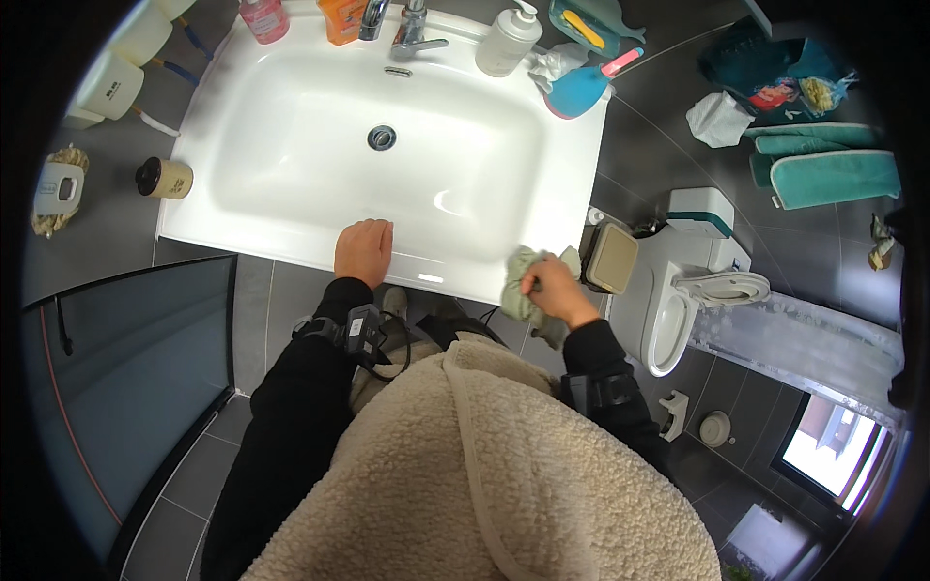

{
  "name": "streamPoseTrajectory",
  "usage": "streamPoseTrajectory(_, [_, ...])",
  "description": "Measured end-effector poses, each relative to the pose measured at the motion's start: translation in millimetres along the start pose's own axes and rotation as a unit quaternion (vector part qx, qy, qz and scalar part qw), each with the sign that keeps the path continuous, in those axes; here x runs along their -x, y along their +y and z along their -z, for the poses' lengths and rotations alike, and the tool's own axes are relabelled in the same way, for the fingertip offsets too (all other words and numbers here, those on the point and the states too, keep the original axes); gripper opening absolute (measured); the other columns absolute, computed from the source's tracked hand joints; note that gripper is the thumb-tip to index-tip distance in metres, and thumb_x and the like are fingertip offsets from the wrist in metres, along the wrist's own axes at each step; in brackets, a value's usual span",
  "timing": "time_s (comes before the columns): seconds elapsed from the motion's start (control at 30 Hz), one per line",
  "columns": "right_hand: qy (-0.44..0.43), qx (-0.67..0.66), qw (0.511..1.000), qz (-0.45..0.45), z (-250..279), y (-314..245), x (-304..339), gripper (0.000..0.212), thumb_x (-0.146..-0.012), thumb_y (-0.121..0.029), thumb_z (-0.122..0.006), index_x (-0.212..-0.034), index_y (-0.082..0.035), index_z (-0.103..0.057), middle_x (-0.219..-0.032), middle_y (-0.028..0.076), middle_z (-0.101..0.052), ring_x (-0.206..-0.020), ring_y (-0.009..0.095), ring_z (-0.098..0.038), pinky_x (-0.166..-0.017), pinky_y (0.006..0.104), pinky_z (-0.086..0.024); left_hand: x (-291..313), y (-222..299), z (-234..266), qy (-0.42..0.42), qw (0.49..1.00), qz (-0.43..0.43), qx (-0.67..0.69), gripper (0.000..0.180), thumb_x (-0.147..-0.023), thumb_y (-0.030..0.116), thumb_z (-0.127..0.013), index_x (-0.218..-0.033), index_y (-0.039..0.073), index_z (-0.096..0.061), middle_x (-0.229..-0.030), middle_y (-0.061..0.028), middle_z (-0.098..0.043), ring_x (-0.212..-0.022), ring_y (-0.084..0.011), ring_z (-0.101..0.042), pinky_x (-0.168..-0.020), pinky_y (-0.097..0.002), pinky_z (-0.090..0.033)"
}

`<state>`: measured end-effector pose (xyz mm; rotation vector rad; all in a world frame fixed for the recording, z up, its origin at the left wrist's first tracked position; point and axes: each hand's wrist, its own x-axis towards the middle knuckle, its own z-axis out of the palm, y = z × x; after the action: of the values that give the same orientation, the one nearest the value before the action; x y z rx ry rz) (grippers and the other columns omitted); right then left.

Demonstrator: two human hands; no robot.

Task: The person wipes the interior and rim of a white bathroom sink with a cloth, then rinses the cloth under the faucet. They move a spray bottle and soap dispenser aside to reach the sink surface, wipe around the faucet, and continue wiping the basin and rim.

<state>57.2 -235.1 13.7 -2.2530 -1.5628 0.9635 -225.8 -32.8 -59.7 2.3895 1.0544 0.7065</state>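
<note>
A white washbasin fills the middle of the view, with a round drain in its bowl. My left hand rests on the front rim, its fingers curled in and pressed together, with nothing seen in them. At the front right corner my right hand grips a crumpled pale green cloth. Part of this cloth lies on the rim, and part hangs down over the edge. Behind the bowl stands a chrome faucet.
Along the basin's back stand a pink bottle, an orange pack and a white pump bottle. A blue brush-like tool lies at the back right, a beige cup at the left. To the right are a bin and a toilet.
</note>
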Motion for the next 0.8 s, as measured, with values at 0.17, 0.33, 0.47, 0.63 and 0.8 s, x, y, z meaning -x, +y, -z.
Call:
streamPoseTrajectory(0.17, [-0.042, -0.173, 0.979, 0.103, -14.0, -64.9, -27.3, 0.016, -0.073, 0.004, -0.075, -0.082, -0.007, -0.069, -0.09, 0.007, -0.064, -0.09, 0.024, -0.06, -0.078, 0.0355, -0.052, -1.2, 0.7, 1.0, 0.022, 1.0, -0.013, 0.018, 0.019, -0.095, 0.015, -0.058, -0.079, 0.005, -0.059, -0.074, -0.0113, -0.06, -0.075, -0.0329, -0.059, -0.07, -0.0464, -0.045])
streamPoseTrajectory(0.33, [0.07, -0.325, 0.941, 0.07, 38.9, -99.4, -21.7, 0.012, -0.083, 0.005, -0.071, -0.088, -0.006, -0.067, -0.087, 0.0, -0.065, -0.084, 0.012, -0.059, -0.078, 0.0281, -0.05, 0.6, -0.9, 1.0, -0.003, 1.0, -0.003, -0.001, 0.018, -0.095, 0.015, -0.058, -0.08, 0.004, -0.06, -0.074, -0.0121, -0.06, -0.075, -0.0334, -0.059, -0.07, -0.046, -0.045])
streamPoseTrajectory(0.47, [0.23, -0.34, 0.912, 0.012, 73.7, -83.2, -5.6, 0.013, -0.079, 0.0, -0.074, -0.088, -0.007, -0.07, -0.101, 0.007, -0.065, -0.103, 0.019, -0.059, -0.095, 0.0333, -0.045, 0.7, -0.7, 0.4, 0.002, 1.0, -0.004, -0.003, 0.017, -0.095, 0.015, -0.058, -0.083, 0.004, -0.062, -0.076, -0.0121, -0.062, -0.076, -0.0333, -0.06, -0.07, -0.0455, -0.046])
streamPoseTrajectory(0.63, [0.206, -0.054, 0.975, -0.07, 25.6, -44.9, 12.3, 0.021, -0.076, -0.002, -0.074, -0.091, -0.015, -0.071, -0.125, 0.02, -0.054, -0.114, 0.039, -0.054, -0.099, 0.042, -0.045, 0.4, 0.5, 0.0, 0.005, 1.0, -0.005, -0.003, 0.018, -0.096, 0.015, -0.058, -0.083, 0.004, -0.063, -0.076, -0.012, -0.062, -0.076, -0.0331, -0.06, -0.071, -0.0453, -0.046])
streamPoseTrajectory(0.8, [0.132, 0.056, 0.989, -0.043, -14.3, -31.1, 50.7, 0.022, -0.073, -0.003, -0.077, -0.089, -0.014, -0.069, -0.123, 0.023, -0.052, -0.115, 0.045, -0.05, -0.098, 0.0484, -0.044, 1.0, -0.1, 0.3, 0.007, 1.0, -0.002, 0.007, 0.019, -0.096, 0.016, -0.058, -0.082, 0.004, -0.063, -0.076, -0.0119, -0.062, -0.076, -0.0335, -0.06, -0.072, -0.0457, -0.046])
